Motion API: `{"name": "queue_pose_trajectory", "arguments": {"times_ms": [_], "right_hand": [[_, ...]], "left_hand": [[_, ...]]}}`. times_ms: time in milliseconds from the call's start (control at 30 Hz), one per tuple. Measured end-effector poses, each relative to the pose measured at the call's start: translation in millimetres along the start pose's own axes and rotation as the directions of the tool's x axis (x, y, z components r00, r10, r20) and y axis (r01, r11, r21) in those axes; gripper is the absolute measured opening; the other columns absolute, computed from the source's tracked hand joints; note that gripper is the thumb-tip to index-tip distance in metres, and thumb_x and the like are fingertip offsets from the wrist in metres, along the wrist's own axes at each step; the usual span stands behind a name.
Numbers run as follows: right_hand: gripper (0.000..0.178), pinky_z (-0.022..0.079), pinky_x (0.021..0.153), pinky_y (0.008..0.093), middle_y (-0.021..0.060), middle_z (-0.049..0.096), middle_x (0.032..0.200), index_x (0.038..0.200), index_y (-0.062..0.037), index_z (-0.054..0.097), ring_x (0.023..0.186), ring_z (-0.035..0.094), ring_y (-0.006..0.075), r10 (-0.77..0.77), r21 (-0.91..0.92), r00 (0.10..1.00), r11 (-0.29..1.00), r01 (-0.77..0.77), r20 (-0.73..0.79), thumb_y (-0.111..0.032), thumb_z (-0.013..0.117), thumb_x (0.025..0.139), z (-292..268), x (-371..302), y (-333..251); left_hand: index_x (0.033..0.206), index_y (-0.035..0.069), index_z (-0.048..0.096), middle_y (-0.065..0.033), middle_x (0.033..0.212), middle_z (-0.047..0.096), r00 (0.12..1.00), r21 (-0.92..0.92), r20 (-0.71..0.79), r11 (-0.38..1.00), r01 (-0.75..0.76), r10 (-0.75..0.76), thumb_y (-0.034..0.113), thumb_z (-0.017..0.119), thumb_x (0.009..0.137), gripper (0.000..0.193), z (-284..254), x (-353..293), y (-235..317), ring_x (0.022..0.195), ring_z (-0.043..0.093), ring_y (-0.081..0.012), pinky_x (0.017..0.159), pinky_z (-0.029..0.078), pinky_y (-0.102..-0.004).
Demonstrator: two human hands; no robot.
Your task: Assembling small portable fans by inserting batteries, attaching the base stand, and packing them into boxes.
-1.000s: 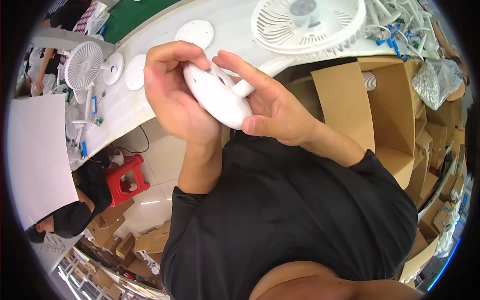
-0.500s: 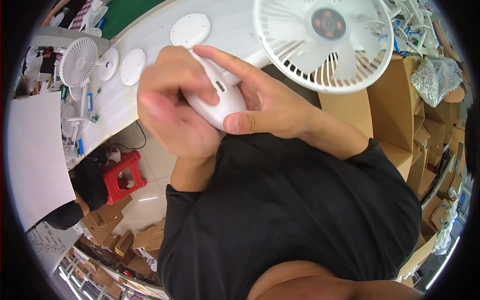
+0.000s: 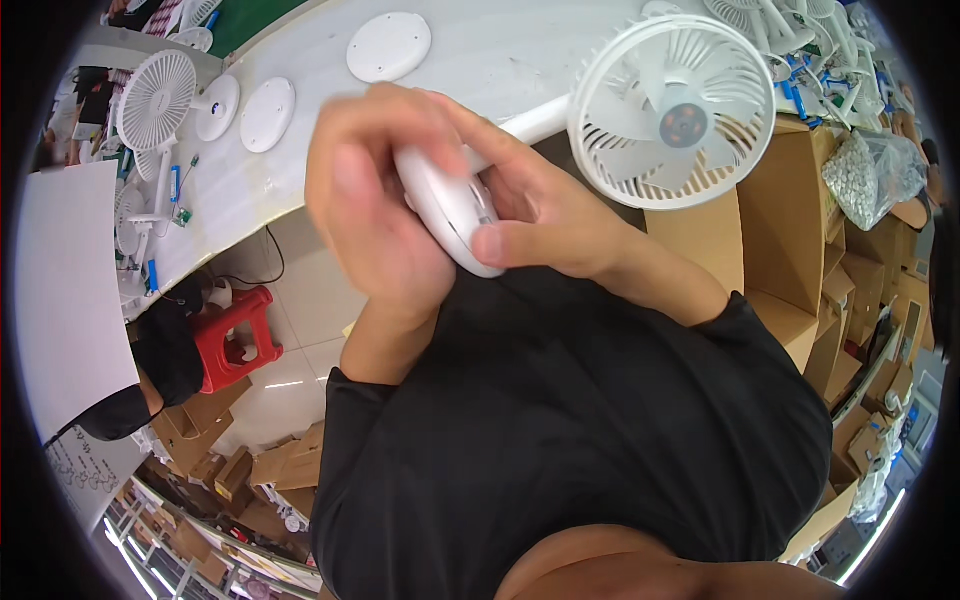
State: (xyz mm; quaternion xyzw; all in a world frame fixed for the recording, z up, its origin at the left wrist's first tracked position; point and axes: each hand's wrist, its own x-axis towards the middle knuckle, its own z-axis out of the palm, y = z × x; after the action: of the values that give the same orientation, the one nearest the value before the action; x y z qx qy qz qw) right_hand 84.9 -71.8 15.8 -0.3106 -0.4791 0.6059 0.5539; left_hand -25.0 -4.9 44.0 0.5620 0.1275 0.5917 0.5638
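Observation:
A white desk fan is held up between my hands by its rounded base [image 3: 437,207], which is tilted so that its narrow side with a slot shows. My right hand [image 3: 548,215] grips it, with the thumb along the lower edge and the fingers behind. My left hand [image 3: 372,195], blurred by motion, curls round the other side with its fingers over the top. From the base a white stem [image 3: 538,120] runs right to the round fan head [image 3: 685,125], its grille facing up.
White round discs [image 3: 390,47] lie on the white worktable [image 3: 300,190]. Another fan [image 3: 157,100] stands at the left, with fan parts and blue pieces at the far right. Cardboard boxes [image 3: 780,220], a bag of small parts [image 3: 870,175] and a red stool [image 3: 237,340] are around me.
The base has turned from its ported face to more edge-on, and the fan head has swung lower and looks smaller. My left hand has shifted right and upward round the base.

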Motion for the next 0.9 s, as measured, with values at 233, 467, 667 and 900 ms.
{"name": "queue_pose_trajectory", "arguments": {"times_ms": [233,467,667,900], "right_hand": [[0.111,0.026,0.11,0.04,0.0249,0.026,0.149,0.155,-0.0045,0.01,0.133,0.034,0.0353,0.014,-0.007,1.0,1.0,-0.014,0.016,-0.036,0.08,0.076,0.4,-2.0,-7.1],[0.114,0.022,0.112,0.0418,0.0245,0.025,0.151,0.156,-0.0058,0.005,0.136,0.03,0.0362,-0.114,-0.053,0.988,0.991,0.12,0.106,-0.036,0.08,0.076,-10.1,1.8,-2.9],[0.113,0.018,0.115,0.0445,0.025,0.016,0.155,0.156,-0.005,0.002,0.141,0.023,0.038,-0.151,-0.181,0.978,0.968,0.175,0.141,-0.034,0.079,0.077,-1.7,-2.7,-11.6],[0.112,0.012,0.117,0.0476,0.0266,0.0,0.159,0.155,-0.0028,-0.001,0.147,0.009,0.041,-0.164,-0.105,0.981,0.979,0.175,0.107,-0.035,0.076,0.08,3.4,-1.4,-5.6]], "left_hand": [[0.082,0.006,0.048,-0.0071,0.076,0.046,0.991,0.18,0.133,0.982,-0.056,0.032,0.034,0.03,0.098,0.037,-12.8,-10.7,-2.8,0.074,0.042,-0.0189,0.074,0.038,-0.0324],[0.09,0.004,0.052,-0.0055,0.075,0.051,0.996,-0.073,-0.044,0.994,0.076,-0.079,0.034,0.035,0.094,0.035,4.8,-4.7,-0.1,0.068,0.04,-0.0141,0.068,0.035,-0.0275],[0.096,0.003,0.052,-0.0058,0.075,0.052,0.994,-0.115,0.072,0.99,0.084,-0.076,0.04,0.037,0.095,0.039,-6.6,-11.8,-3.9,0.067,0.041,-0.0134,0.068,0.035,-0.0261],[0.102,0.002,0.054,-0.0045,0.073,0.052,0.969,-0.148,-0.142,0.972,0.183,-0.204,0.043,0.04,0.093,0.044,9.2,3.5,20.1,0.067,0.042,-0.0123,0.067,0.036,-0.0253]]}}
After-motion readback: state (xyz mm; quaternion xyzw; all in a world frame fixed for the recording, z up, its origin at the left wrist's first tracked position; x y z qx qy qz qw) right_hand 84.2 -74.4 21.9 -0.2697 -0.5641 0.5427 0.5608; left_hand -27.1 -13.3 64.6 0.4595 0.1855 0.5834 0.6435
